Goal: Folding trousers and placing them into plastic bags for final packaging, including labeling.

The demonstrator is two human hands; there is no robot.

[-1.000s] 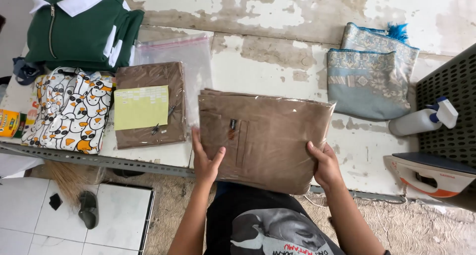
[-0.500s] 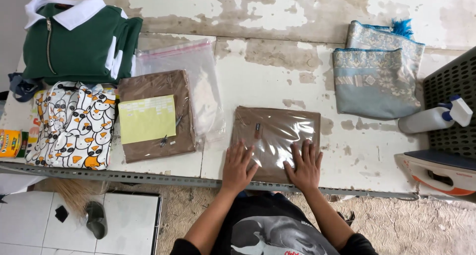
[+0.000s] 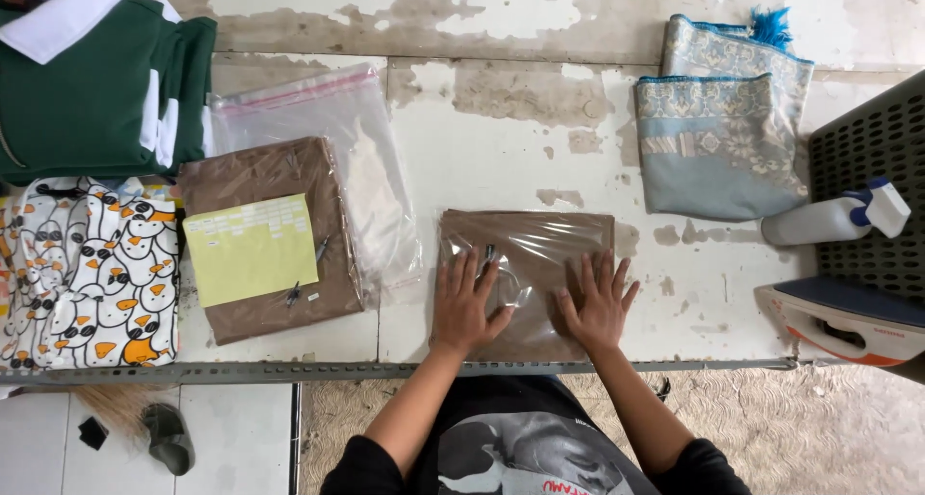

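A folded brown garment in a clear plastic bag (image 3: 540, 249) lies flat on the white worn table (image 3: 501, 129), close to its front edge. My left hand (image 3: 466, 300) presses on the bag's left half, fingers spread. Flat on the right half rests my right hand (image 3: 597, 302), fingers apart too. Neither hand grips anything.
To the left lie another bagged brown garment with a yellow-green paper slip (image 3: 252, 247), empty clear bags (image 3: 318, 139), a duck-print cloth (image 3: 87, 273) and a green collared shirt (image 3: 96, 81). At the right are a folded blue patterned cloth (image 3: 718, 139), a spray bottle (image 3: 829, 216), an iron (image 3: 848, 317) and a dark perforated basket (image 3: 877, 168).
The bagged garment came down from being held up at the table edge and now lies flat. Both hands moved from its sides onto its top, pressing it.
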